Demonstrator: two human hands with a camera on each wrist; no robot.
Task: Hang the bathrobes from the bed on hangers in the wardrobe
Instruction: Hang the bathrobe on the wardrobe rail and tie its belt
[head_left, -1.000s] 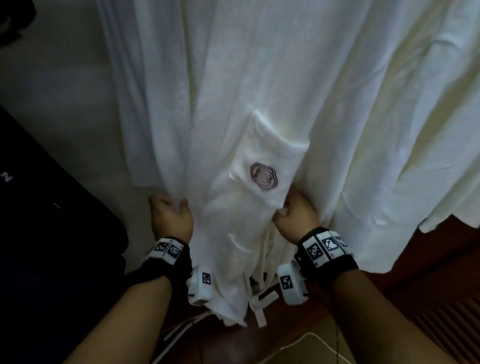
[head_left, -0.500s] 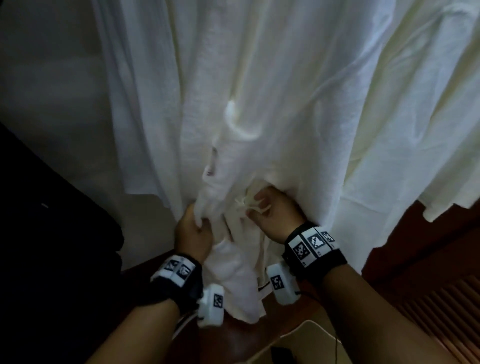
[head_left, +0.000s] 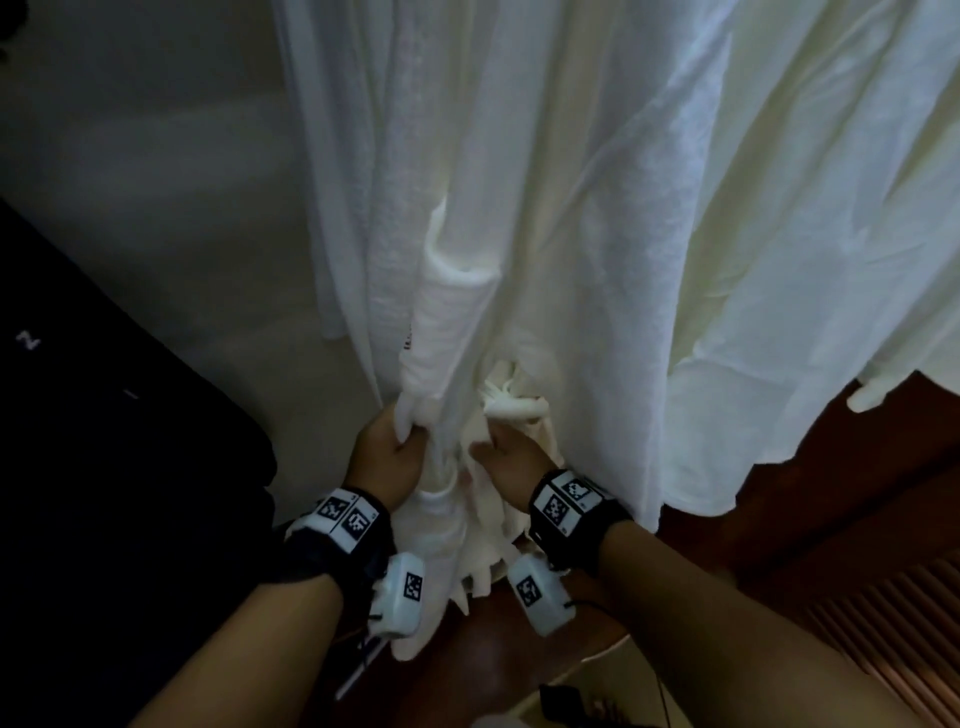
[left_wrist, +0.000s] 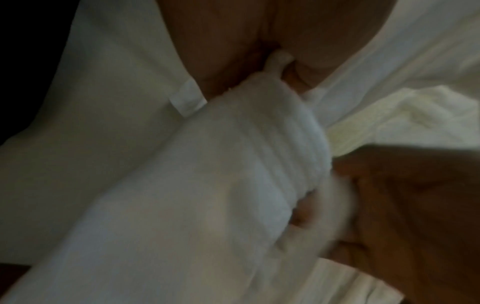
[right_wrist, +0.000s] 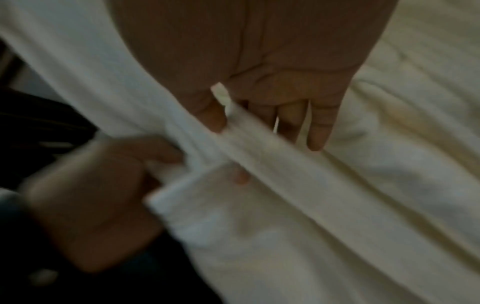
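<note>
White terry bathrobe (head_left: 597, 218) hung in folds above both hands; left hand (head_left: 387, 457) gripped its bunched front, right hand (head_left: 511, 462) pinched a strip beside it.

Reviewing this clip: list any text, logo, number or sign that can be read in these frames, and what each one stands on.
"2": white mark, possibly a numeral, on the dark object at the left; uncertain.
Wrist markers: black-and-white square codes, no letters.
Bathrobe: only a sliver of its dark red pocket emblem shows beside a fold; unreadable.
Both wrist views: no text.
Left hand and right hand: both grip the robe; nothing written.
</note>
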